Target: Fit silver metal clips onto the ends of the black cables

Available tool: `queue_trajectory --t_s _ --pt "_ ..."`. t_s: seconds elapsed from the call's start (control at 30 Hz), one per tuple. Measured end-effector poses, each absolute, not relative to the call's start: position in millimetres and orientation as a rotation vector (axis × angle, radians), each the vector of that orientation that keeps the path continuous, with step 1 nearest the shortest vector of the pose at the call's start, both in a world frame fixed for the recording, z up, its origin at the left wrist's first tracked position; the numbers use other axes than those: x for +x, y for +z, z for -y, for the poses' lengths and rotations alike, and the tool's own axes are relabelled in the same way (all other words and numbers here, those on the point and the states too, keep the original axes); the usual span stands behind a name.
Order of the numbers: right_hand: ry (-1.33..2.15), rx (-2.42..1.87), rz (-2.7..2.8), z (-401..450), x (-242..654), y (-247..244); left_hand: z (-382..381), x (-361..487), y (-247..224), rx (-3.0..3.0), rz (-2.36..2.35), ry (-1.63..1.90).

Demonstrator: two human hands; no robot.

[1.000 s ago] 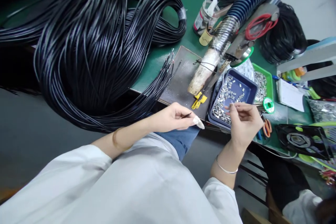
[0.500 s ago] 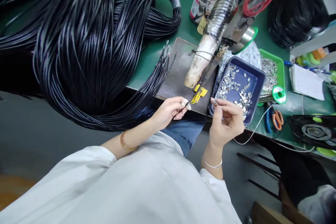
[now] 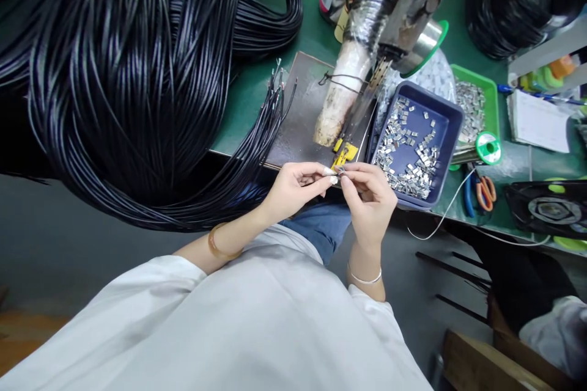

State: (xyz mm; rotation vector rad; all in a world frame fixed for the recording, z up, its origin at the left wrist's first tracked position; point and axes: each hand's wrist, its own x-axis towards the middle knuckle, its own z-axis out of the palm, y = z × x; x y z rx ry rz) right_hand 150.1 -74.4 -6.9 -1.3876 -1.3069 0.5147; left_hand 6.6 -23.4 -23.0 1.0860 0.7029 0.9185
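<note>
My left hand (image 3: 298,189) pinches the end of a black cable, mostly hidden by the fingers. Against its fingertips, my right hand (image 3: 370,198) pinches a small metal connector (image 3: 340,172), partly covered by finger and thumb. Both hands meet just in front of a yellow clip-like fixture (image 3: 347,153) on a dark board (image 3: 293,128). To the right, a blue tray (image 3: 452,128) contains many loose metal connectors. A thick bundle of black cables (image 3: 183,134) fills the left side, with stripped ends fanned onto the board.
A fume hose (image 3: 342,88) slants down over the board, beside a metal soldering stand (image 3: 403,24). Behind the blue tray stands a green tray (image 3: 490,98). Solder spool (image 3: 488,148), orange-handled pliers (image 3: 485,192) and a black fan (image 3: 550,211) sit at right. Someone's dark-clothed leg (image 3: 527,275) shows lower right.
My right hand has moved left from beside the blue tray, carrying the connector to the cable end in my left hand. The view has shifted slightly.
</note>
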Motion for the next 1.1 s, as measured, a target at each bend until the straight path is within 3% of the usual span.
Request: queue_trajectory --t_s 0.27,0.53,0.7,0.83,0.93,1.1 --pt "0.432 -1.413 1.363 75 149 -10 21 4 -26 1.734 -0.837 1.157" --pt "0.386 -1.429 1.356 76 147 -12 22 5 -29 1.838 -0.834 1.232" --pt "0.716 -1.309 1.11 73 146 -19 26 6 -30 1.756 -0.759 1.294" --pt "0.974 -1.202 0.981 69 147 -24 25 2 -22 1.461 -0.625 0.97" --pt "0.837 -1.29 1.006 71 147 -22 23 0 -17 1.139 -0.537 0.716" --pt "0.741 -1.329 1.14 74 147 -16 20 -1 -15 0.972 -0.516 0.641"
